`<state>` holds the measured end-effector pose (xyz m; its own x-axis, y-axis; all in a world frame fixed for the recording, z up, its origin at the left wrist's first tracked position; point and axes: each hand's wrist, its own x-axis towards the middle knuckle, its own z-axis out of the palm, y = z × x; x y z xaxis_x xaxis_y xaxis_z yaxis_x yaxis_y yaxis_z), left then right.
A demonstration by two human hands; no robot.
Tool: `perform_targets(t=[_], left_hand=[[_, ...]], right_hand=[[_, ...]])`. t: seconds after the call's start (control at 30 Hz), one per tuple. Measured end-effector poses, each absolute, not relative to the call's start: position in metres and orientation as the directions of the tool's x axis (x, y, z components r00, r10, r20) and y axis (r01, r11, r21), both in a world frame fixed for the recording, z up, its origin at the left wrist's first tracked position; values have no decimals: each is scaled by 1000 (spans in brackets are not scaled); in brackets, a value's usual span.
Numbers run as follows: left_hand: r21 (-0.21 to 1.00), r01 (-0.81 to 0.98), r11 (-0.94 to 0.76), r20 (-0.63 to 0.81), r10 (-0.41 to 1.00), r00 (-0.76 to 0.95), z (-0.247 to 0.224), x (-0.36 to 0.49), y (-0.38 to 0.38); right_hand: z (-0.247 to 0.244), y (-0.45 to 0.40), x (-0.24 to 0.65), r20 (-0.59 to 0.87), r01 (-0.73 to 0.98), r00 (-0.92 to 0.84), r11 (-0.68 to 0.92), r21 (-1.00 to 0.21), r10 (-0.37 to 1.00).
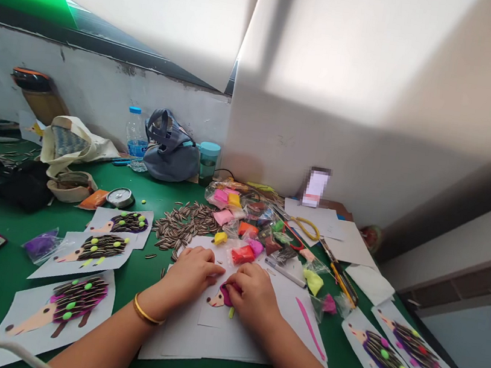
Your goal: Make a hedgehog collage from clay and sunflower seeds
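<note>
A small clay hedgehog figure (216, 299) with a beige face and a magenta body lies on white paper (178, 336) in front of me. My right hand (252, 294) is bent over its magenta part, thumb and fingers pressed together there. My left hand (194, 273) rests on the paper just left of the figure, fingers curled downward; whether anything is under them is hidden. A bit of yellow-green clay (231, 313) shows below the right fingers. At the right of the paper lies a thin pink clay strip (310, 328).
Sunflower seeds (185, 224) are heaped behind the paper, beside bagged coloured clay (242, 254). Yellow-handled scissors (305, 228) and a cutter (339, 273) lie at the back right. Finished hedgehog pictures (74, 300) flank both sides. A bottle (136, 135) and bag (172, 152) stand behind.
</note>
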<state>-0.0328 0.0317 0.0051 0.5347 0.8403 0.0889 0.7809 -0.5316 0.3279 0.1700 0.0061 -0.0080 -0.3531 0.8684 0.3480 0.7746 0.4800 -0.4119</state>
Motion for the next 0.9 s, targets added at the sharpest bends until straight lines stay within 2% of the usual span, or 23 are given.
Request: perform_targets(t=[0.17,0.27,0.57,0.9], left_hand=[[334,778,-531,90,840,535,5,-33,32],[333,776,-536,93,837,538,6,-33,32],[312,789,-530,85,842,532,7,-32,31],[328,782,-530,92,842,532,3,-33,33]], right_hand=[[-6,5,169,394,803,-444,552,-223,805],[-4,4,168,401,811,-464,561,-166,790],[-3,4,171,366,768,-477,581,-268,799],[-12,8,169,385,765,-490,597,-240,782]])
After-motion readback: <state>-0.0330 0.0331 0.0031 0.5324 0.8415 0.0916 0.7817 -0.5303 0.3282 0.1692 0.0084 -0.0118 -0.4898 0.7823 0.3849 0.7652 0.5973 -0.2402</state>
